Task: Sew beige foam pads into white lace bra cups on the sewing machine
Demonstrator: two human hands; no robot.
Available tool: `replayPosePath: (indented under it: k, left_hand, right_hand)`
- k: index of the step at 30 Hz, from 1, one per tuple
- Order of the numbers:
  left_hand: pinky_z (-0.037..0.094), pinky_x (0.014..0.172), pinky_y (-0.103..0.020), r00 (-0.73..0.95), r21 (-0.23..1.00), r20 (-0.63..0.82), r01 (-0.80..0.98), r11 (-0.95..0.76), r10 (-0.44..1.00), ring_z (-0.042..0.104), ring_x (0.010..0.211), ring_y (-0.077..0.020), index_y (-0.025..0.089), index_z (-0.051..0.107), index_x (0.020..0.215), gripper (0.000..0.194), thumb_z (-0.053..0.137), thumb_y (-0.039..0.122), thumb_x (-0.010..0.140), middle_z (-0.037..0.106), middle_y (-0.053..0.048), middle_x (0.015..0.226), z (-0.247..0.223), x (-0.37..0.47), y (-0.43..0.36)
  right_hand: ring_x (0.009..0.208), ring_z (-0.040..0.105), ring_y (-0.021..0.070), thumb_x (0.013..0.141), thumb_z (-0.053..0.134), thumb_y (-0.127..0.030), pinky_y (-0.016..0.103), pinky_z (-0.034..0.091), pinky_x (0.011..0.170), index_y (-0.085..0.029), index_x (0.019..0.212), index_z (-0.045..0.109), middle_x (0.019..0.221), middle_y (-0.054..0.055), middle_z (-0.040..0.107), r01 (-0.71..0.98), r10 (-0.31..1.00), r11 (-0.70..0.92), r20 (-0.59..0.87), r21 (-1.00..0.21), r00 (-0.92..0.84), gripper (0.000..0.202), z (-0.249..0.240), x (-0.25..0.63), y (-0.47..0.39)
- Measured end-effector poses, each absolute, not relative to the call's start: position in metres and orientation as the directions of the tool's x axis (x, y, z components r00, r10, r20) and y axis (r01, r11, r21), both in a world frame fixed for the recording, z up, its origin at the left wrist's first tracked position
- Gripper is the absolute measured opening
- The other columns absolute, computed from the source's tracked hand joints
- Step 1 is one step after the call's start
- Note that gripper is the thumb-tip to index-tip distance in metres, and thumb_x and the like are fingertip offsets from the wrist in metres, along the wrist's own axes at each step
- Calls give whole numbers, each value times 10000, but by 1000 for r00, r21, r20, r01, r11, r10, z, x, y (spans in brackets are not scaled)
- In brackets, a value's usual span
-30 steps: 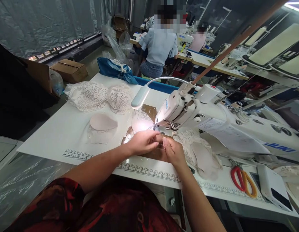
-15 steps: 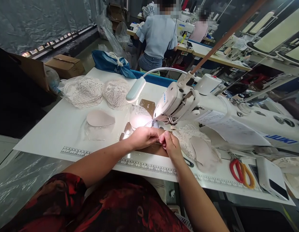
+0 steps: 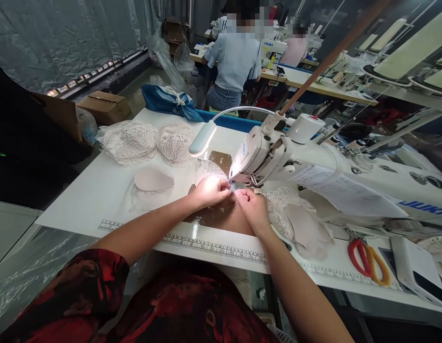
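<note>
Under the lit needle area of the white sewing machine (image 3: 251,155) lies a lace-covered cup (image 3: 206,168), partly hidden by my left hand (image 3: 213,191). That hand is closed, thumb and fingers pinched beside the cup's near edge. Just to the right, my right hand (image 3: 253,207) pinches close to the needle, its fingertips almost meeting the left ones. Whatever is between the fingertips is too small to make out. Fine loose thread shows below the hands, over the brown machine plate (image 3: 221,219).
Lace pieces (image 3: 126,140) and a smooth beige cup (image 3: 153,180) lie to the left. More lace and cups (image 3: 301,224) sit right of the needle. Red-and-orange-handled scissors (image 3: 369,262) and a white device (image 3: 417,269) rest at the right. A lamp (image 3: 203,138) hangs over the work.
Both hands have moved up and forward to the needle area, from nearer the table edge where they pinched a thread. My view has shifted slightly.
</note>
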State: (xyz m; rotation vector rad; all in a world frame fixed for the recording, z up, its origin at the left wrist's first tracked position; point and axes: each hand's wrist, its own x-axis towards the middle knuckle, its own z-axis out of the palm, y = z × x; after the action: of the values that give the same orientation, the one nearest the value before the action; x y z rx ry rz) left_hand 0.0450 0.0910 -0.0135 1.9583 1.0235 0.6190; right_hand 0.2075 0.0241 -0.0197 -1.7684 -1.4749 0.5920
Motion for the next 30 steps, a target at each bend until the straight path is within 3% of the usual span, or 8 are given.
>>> replayPosePath:
  k: [6,15,20,30]
  left_hand:
    - [396,570,-227,502,867,78,393,-308,861,544,599,-134,148,653,770,129,550,223,753,617,11,638,-24,49,106]
    - [364,594,-211,520,887,200,264,-379,831,475,622,-112,161,582,700,164,502,233,823,527,33,629,-45,56,104]
    - [335,577,-215,531,890,212,243,-387,820,438,604,-111,158,550,652,198,506,245,824,475,38,598,-43,56,107]
    - [322,552,-218,540,902,205,220,-372,816,460,581,-104,155,563,660,186,508,234,819,514,41,599,-42,56,107]
  right_hand:
    - [520,441,114,813,516,-445,229,367,550,-172,715,677,520,-43,487,629,918,-81,189,-773,350,333,-35,196,31]
    - [497,379,100,787,524,-403,240,328,567,-176,633,656,495,-41,434,731,853,-52,350,-680,386,304,-44,194,34]
    - [474,364,96,788,510,-414,237,321,536,-176,654,674,483,-43,427,748,841,-53,374,-662,390,319,-44,193,35]
    - [473,387,93,784,538,-417,225,331,525,-179,670,696,489,-43,439,747,840,-75,362,-661,404,306,-44,192,36]
